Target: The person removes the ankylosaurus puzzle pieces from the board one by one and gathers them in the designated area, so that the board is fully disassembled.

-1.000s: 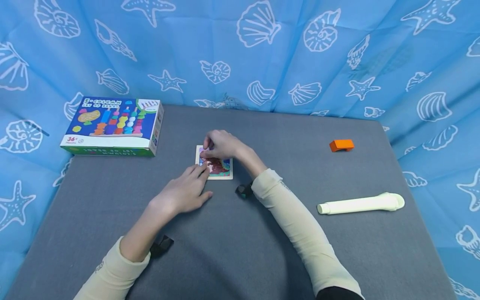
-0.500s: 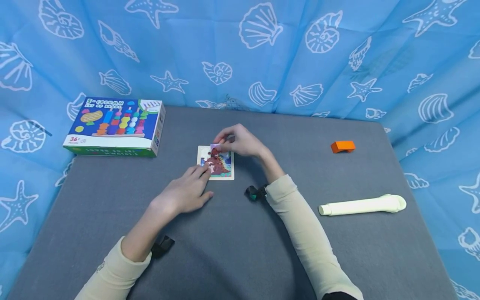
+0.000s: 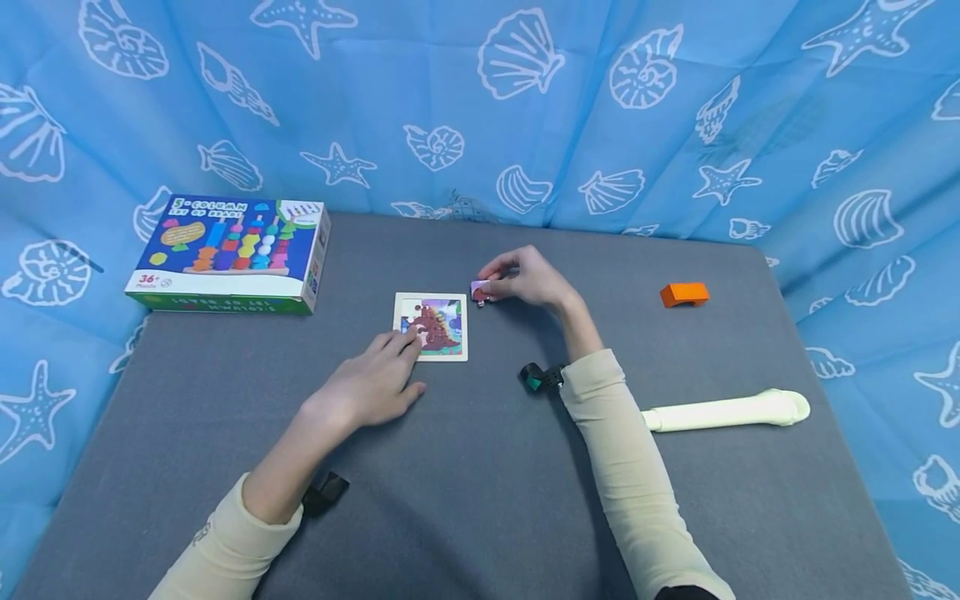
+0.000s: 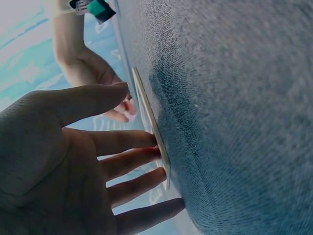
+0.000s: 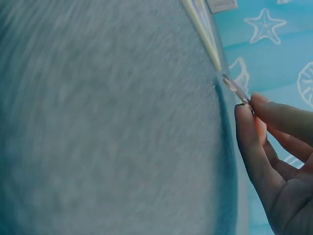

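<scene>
A square puzzle board [image 3: 442, 357] with a brown dinosaur picture and a pale frame lies on the grey table; a white gap shows at its upper left. My left hand [image 3: 367, 383] rests its fingertips on the board's lower left, fingers extended, also seen in the left wrist view [image 4: 88, 161]. Right of the board, my right hand [image 3: 528, 279] pinches a small purple and red puzzle piece [image 3: 480, 291] between thumb and finger. In the right wrist view the piece [image 5: 236, 90] appears edge-on, gripped by the right hand [image 5: 279, 147].
A boxed bead toy [image 3: 225, 250] lies at the back left. On the right are an orange arch block [image 3: 684, 294] and, nearer the front, a pale green microphone-shaped object [image 3: 727, 412], its left end partly behind the right sleeve. A blue shell-print curtain [image 3: 555, 108] hangs behind the table.
My right hand has lifted the puzzle piece from the board's upper left and carried it to the right, past the frame. My left hand has stayed on the board.
</scene>
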`<state>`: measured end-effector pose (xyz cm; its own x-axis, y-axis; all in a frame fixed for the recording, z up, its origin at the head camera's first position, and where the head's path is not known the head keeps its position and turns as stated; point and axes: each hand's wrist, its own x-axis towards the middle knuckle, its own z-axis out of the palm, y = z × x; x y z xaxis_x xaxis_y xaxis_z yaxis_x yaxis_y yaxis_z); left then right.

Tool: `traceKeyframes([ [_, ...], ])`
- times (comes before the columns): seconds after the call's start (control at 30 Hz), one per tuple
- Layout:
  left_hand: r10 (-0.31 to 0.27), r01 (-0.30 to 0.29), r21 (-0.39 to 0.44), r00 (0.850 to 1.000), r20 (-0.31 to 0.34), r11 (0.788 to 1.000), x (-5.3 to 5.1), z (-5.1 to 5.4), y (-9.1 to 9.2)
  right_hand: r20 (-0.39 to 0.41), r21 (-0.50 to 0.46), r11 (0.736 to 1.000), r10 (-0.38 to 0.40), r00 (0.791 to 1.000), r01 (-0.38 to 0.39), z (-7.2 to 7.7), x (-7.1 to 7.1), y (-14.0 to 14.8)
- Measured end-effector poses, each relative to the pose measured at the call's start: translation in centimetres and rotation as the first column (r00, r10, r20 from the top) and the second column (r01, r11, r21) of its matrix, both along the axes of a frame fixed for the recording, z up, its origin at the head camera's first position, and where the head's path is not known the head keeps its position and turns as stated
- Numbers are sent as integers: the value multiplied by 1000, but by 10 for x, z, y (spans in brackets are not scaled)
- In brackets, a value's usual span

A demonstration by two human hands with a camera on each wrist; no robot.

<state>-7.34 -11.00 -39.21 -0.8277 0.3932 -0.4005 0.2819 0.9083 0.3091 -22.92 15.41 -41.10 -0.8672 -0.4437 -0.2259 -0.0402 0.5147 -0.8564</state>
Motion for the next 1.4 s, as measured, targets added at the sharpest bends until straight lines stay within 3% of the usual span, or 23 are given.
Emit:
traceKeyframes([
  [0.23, 0, 0, 11, 1000, -5, 1000, -1, -1, -1, 9, 42, 999, -24, 1000, 23, -5, -3, 3],
  [0.57, -17, 17, 30, 1000, -15, 999, -3, -1, -5, 18, 21, 998, -53, 998, 52, -5, -2, 7],
  [0.8, -35, 36, 43, 999, -27, 998, -8, -2, -11, 90, -91, 995, -39, 995, 47, 0, 3, 2],
  [1.07, -31, 35, 89, 998, -46, 995, -13, -5, -17, 102, -133, 991, 43, 994, -30, 0, 10, -16],
  [1.23, -31, 39, 115, 997, -71, 993, -14, -4, -17, 34, -80, 989, 127, 991, -124, 1, 15, -34],
  [1.4, -59, 68, 116, 995, -79, 991, -15, -5, -17, -31, -19, 975, 220, 975, -221, 3, 17, -56],
])
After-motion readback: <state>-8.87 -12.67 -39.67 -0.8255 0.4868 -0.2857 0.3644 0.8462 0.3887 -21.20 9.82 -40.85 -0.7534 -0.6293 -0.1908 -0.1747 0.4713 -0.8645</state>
